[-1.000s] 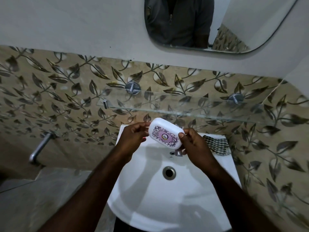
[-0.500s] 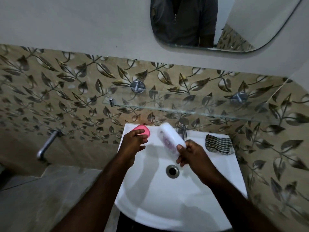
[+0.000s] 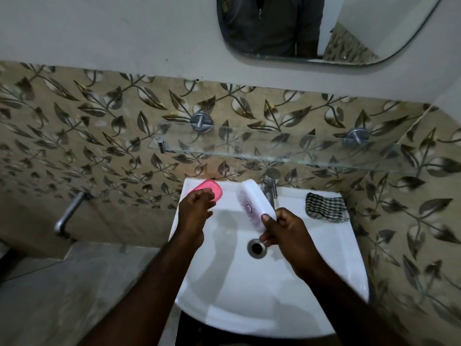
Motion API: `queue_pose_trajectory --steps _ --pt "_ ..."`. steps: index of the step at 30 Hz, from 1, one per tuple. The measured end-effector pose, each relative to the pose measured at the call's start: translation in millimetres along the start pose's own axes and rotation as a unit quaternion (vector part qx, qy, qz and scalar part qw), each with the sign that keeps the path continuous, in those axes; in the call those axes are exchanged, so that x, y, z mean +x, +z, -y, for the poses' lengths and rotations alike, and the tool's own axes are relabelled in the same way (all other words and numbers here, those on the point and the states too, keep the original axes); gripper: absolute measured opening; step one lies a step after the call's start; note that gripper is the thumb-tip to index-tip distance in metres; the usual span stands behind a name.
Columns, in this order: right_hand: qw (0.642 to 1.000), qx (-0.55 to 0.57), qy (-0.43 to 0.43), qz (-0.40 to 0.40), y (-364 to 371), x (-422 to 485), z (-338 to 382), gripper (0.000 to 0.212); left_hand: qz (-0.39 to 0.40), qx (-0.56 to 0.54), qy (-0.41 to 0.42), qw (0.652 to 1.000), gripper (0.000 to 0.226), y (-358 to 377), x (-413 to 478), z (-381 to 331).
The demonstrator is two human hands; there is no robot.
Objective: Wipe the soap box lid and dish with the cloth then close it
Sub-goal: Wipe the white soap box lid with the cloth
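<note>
While the feed holds on this moment, I see the white, rounded-oblong plastic soap box lid [image 3: 252,203] held up over the far part of the basin. It is tipped on edge, with its purple-printed top face turned left and up; the print is blurred. Its long axis runs from far-left to near-right, and the far end points at the wall just left of the tap. The right hand [image 3: 287,233] pinches the near end, thumb on the printed face and the other fingers curled behind it.

To the left, well apart from the lid, the glossy pink oval plastic soap dish [image 3: 212,189] sits on the far-left corner of the rim, its long axis slanting from far-left to near-right. The left hand [image 3: 195,211] has its fingers curled over the dish's near edge, gripping it.

A crumpled black-and-white checked cloth [image 3: 325,207] lies on the far-right of the rim, touched by neither hand. Between it and the lid stands a chrome tap [image 3: 269,188]. All of this rests on a smooth white ceramic sink [image 3: 249,295] with a round metal drain [image 3: 256,248] just near-left of the right hand. Beyond it a clear glass shelf [image 3: 274,156] on metal pegs crosses beige, leaf-patterned wall tiles [image 3: 99,146].
</note>
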State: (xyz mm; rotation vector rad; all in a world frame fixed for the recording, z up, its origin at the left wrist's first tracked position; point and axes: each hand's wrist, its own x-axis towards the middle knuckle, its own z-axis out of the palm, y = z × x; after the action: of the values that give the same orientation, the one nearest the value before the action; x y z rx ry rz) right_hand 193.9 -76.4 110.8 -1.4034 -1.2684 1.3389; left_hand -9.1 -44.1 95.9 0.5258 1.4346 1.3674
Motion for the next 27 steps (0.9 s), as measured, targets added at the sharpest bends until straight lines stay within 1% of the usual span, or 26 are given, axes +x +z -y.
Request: queue_pose_trajectory --steps 1,2,4,5,6,7,8,10,12,14,16,18,20,21,23,25,27 --pt "0.995 -0.078 -0.051 -0.028 0.4 -2.9 -3.4 0.022 0.028 -0.007 -0.02 0.999 0.01 2.6 -1.6 2.7" --pt "0.975 -0.177 -0.116 -0.061 0.5 -5.4 -8.6 0.021 0.055 -0.015 -0.048 0.997 0.019 5.9 -4.2 6.0" --pt "0.896 -0.354 -0.249 -0.105 0.3 -9.5 -18.3 0.016 0.088 -0.024 -0.093 0.991 0.034 14.0 -10.9 13.1" --pt "0.859 -0.409 -0.286 -0.112 0.8 -11.0 -21.3 0.015 0.092 -0.022 -0.095 0.991 0.039 17.1 -15.1 17.2" --pt "0.834 -0.445 -0.304 -0.118 0.9 -11.8 -24.0 0.017 0.092 -0.013 -0.086 0.992 0.044 20.7 -19.3 20.6" --pt "0.817 -0.466 -0.315 -0.127 1.1 -12.0 -26.3 0.02 0.09 -0.006 -0.074 0.993 0.049 24.1 -23.0 23.1" --pt "0.807 -0.478 -0.319 -0.135 0.4 -12.1 -27.7 0.022 0.088 -0.002 -0.061 0.994 0.054 27.0 -25.9 25.0" --pt "0.799 -0.492 -0.316 -0.139 -2.6 -11.6 -31.3 0.021 0.091 0.012 -0.032 0.995 0.062 30.3 -27.0 27.7" --pt "0.807 -0.49 -0.304 -0.13 -9.6 -10.0 -36.5 0.013 0.111 0.041 0.011 0.993 0.059 31.9 -24.8 28.9" --pt "0.835 -0.461 -0.281 -0.104 -19.3 -7.2 -40.4 0.011 0.15 0.069 0.05 0.985 0.059 30.2 -19.2 30.2" --pt "0.887 -0.393 -0.239 -0.047 -28.7 -4.9 -40.3 0.01 0.211 0.102 0.071 0.97 0.066 24.8 -13.2 29.3" --pt "0.943 -0.281 -0.176 0.023 -38.1 -2.3 -39.6 0.009 0.292 0.148 0.065 0.943 0.074 22.1 -8.4 25.6" --pt "0.976 -0.176 -0.109 0.071 -45.8 -1.0 -36.2 0.014 0.347 0.184 0.048 0.918 0.081 22.9 -5.6 20.6" --pt "0.983 -0.144 -0.083 0.079 -50.4 -0.2 -35.6 0.017 0.357 0.2 0.046 0.912 0.084 24.7 -4.0 18.9" --pt "0.988 -0.121 -0.052 0.076 -60.3 1.6 -34.6 0.021 0.353 0.248 0.053 0.901 0.089 29.0 -0.6 16.8" --pt "0.988 -0.123 -0.05 0.073 -71.1 4.9 -34.3 0.025 0.347 0.305 0.073 0.884 0.089 33.7 2.3 18.9" --pt "0.984 -0.137 -0.07 0.086 -84.0 9.1 -31.7 0.028 0.338 0.342 0.087 0.872 0.086 40.5 2.2 24.4"
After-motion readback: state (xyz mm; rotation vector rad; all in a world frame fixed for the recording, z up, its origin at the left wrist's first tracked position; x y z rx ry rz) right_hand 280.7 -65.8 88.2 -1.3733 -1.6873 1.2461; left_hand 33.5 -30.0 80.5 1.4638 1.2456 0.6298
